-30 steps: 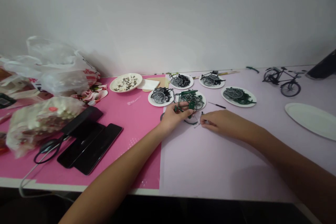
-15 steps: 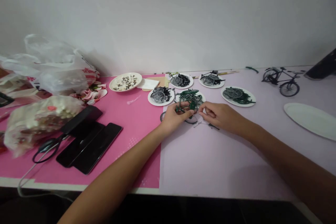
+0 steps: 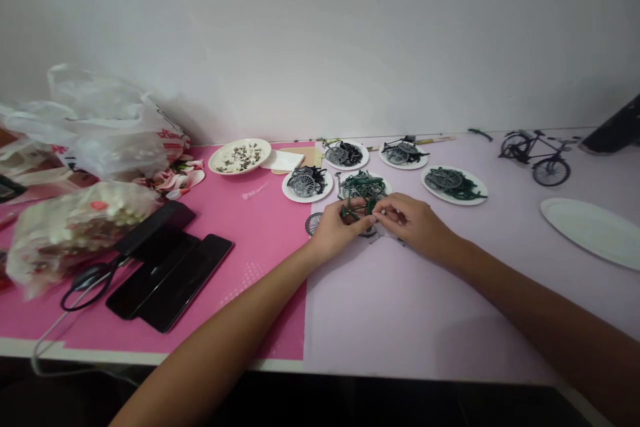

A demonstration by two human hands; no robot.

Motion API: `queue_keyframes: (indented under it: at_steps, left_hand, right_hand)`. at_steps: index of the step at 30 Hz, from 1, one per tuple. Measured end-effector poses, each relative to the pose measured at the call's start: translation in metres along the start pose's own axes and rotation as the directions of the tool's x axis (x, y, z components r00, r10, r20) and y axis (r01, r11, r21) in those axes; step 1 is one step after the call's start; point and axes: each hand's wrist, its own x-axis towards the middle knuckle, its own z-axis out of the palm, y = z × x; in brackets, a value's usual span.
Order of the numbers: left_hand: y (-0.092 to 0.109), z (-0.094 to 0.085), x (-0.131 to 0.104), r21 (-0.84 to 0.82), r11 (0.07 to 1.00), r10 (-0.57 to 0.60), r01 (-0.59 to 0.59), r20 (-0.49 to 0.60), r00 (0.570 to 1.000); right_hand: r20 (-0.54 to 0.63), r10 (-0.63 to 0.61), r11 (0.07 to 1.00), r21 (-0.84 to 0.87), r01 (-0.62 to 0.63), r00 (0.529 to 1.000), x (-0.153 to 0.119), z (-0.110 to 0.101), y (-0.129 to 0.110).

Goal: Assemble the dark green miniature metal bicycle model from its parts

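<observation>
My left hand pinches a green toy bicycle frame just in front of a white plate of green parts. Its fingertips meet those of my right hand, which is closed at the frame's right end; whatever lies between its fingertips is too small to make out. A small dark wheel shows left of my left hand. Thin grey parts lie on the table under my right hand.
Plates of black and green parts stand behind my hands. A dark model bicycle and a white oval plate are on the right. A phone, plastic bags and a bowl of small pieces are on the left.
My right hand has moved slightly left, and its fingertips now touch my left hand's at the green frame. The frame has tilted and sits a little lower.
</observation>
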Motion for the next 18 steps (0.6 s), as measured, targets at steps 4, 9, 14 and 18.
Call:
queue_keyframes:
  at_steps: [4, 9, 14, 18]
  left_hand:
    - [-0.004, 0.000, 0.001, 0.045, 0.997, 0.056, -0.057, 0.017, 0.998]
    - [-0.004, 0.000, 0.001, 0.080, 0.991, 0.109, -0.111, 0.033, 0.993]
    - [-0.004, 0.001, 0.000, 0.138, 0.973, 0.180, -0.184, 0.038, 0.983]
    - [-0.006, 0.000, -0.001, 0.158, 0.959, 0.231, -0.237, 0.061, 0.971]
  right_hand:
    - [-0.054, -0.025, 0.999, 0.025, 0.026, 0.998, 0.000, 0.001, 0.003]
    - [-0.098, 0.066, 0.993, 0.105, -0.056, 0.993, -0.002, 0.006, 0.007]
    - [-0.115, 0.224, 0.949, 0.253, -0.189, 0.968, -0.003, 0.011, 0.009]
    - [-0.100, 0.264, 0.916, 0.336, -0.217, 0.959, -0.002, 0.011, 0.009]
